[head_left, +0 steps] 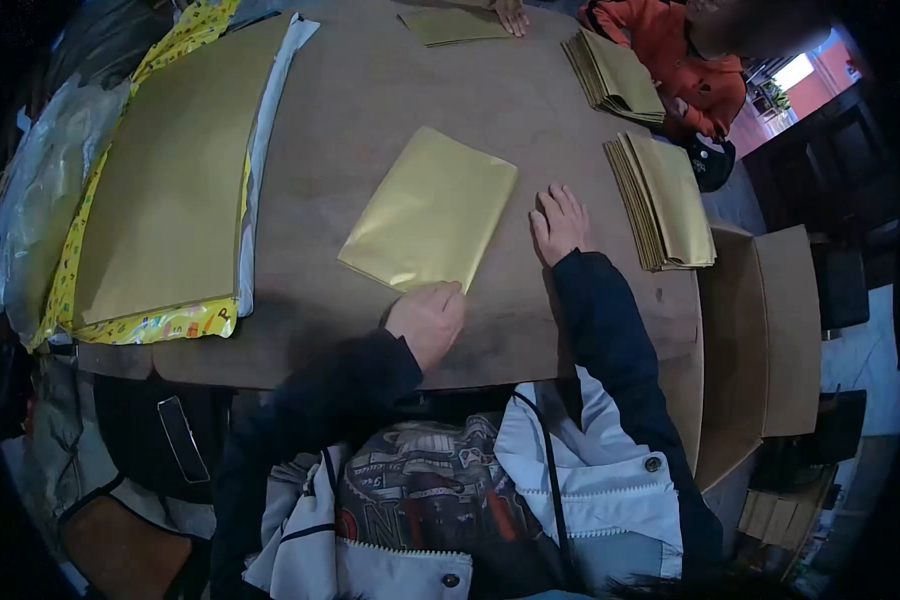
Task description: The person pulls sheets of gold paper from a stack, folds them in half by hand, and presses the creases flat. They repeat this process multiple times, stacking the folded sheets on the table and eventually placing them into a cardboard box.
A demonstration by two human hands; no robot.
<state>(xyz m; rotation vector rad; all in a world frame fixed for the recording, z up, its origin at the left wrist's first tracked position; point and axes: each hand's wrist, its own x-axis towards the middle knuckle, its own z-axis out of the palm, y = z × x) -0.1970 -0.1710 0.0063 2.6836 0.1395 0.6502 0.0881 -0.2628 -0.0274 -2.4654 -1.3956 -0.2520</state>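
Observation:
A folded sheet of gold paper (435, 215) lies at an angle on the brown table, in front of me. My left hand (427, 322) is at its near corner, fingers curled and closed on the edge; the fingertips are partly hidden. To the right of the sheet, my right hand (562, 225) rests on the bare tabletop with its fingers stretched out, holding nothing and apart from the paper.
A stack of large gold sheets (175, 170) lies in yellow wrapping at left. Two folded gold piles (670, 200) (615, 75) line the right edge. Across the table, another person's hand (511, 15) touches gold paper (455, 25). A person in red sits far right, above a cardboard box (785, 330).

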